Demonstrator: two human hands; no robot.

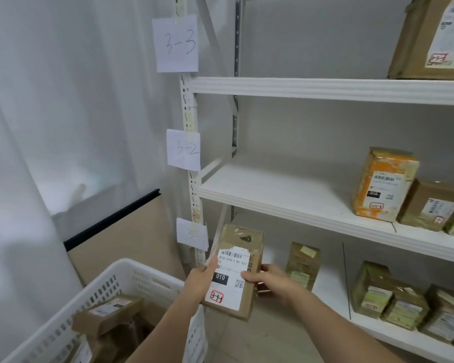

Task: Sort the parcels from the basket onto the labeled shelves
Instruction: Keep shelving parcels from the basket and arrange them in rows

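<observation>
We hold a brown parcel upright before the white shelves, left hand and right hand both gripping its sides, above the basket

Held parcel: brown cardboard, glossy clear tape, white paper shipping label. Basket: white perforated plastic. Shelving upright: white painted metal, slotted. Shelf boards: white, smooth, matt. Shelf markers: plain white paper, handwritten.
</observation>
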